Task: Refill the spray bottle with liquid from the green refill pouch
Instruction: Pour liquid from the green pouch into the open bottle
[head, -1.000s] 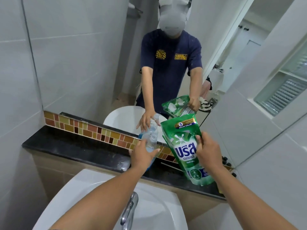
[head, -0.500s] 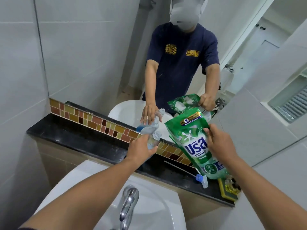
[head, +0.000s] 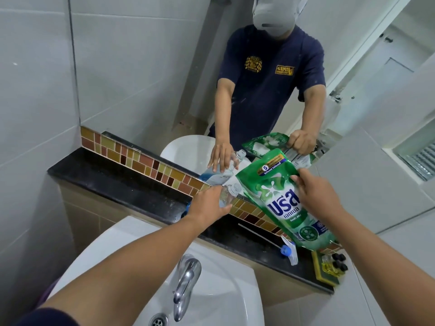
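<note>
We see left hand [head: 207,205] fingers wrapped around clear plastic spray bottle [head: 229,196], its open neck beyond fingertips | right hand [head: 316,196] fingers pinching green refill pouch [head: 286,201], tilted just beside neck | above black stone surface [head: 122,182]

Black speckled bench [head: 122,182], narrow, running along the wall below a strip of brown and amber mosaic tiles [head: 141,161] and behind a white basin [head: 131,241]. Lying flat toward the right: spray head [head: 288,251], blue collar and white trigger, with its thin dip tube [head: 257,234] stretched leftward along the top. At the far right end, a yellow-green tray [head: 322,276] of small dark-capped vials [head: 339,263].
</note>
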Tool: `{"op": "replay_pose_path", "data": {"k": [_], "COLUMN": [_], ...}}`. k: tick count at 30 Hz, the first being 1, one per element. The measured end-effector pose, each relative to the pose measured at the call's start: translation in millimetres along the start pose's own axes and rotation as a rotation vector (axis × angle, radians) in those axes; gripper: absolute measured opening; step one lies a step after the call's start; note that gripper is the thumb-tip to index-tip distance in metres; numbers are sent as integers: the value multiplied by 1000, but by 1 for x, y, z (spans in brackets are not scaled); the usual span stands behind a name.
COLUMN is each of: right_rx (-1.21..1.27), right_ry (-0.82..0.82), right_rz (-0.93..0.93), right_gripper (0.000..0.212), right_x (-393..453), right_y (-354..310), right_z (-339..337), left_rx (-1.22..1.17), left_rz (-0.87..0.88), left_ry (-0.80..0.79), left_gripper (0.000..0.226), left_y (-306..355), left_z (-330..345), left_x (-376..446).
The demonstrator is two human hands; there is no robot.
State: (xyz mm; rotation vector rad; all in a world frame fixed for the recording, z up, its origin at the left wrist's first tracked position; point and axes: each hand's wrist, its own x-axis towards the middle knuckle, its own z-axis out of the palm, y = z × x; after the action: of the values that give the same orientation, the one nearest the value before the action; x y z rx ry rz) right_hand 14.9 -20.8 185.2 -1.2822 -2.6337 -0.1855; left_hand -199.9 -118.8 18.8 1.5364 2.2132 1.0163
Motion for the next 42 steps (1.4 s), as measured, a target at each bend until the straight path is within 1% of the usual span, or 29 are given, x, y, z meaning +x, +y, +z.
{"op": "replay_pose_path", "data": {"k": [6, 17, 22, 29, 42], "right_rx": [-39, -123, -136, -152, -185], "right_ry": [-33, -67, -79, -83, -89], "right_rz": [-13, -53, -57, -90, -113], "right_gripper": [30, 24, 28, 26, 29], "right_x": [10, 20, 26, 27, 29], "right_y": [-1, -13, -15, -17, -14], "right_z": [-7, -10, -13, -14, -19], "left_rx": [8, -5, -2, 7, 25], "left_rz": [-7, -31, -32, -20, -2], "left_ry": [8, 4, 4, 7, 17], "left_gripper": [56, 59, 57, 59, 60], "left_y": [0, -3, -3, -5, -4], "left_z": [0, -3, -1, 0, 1], "left_x": [0, 1, 1, 1, 0]}}
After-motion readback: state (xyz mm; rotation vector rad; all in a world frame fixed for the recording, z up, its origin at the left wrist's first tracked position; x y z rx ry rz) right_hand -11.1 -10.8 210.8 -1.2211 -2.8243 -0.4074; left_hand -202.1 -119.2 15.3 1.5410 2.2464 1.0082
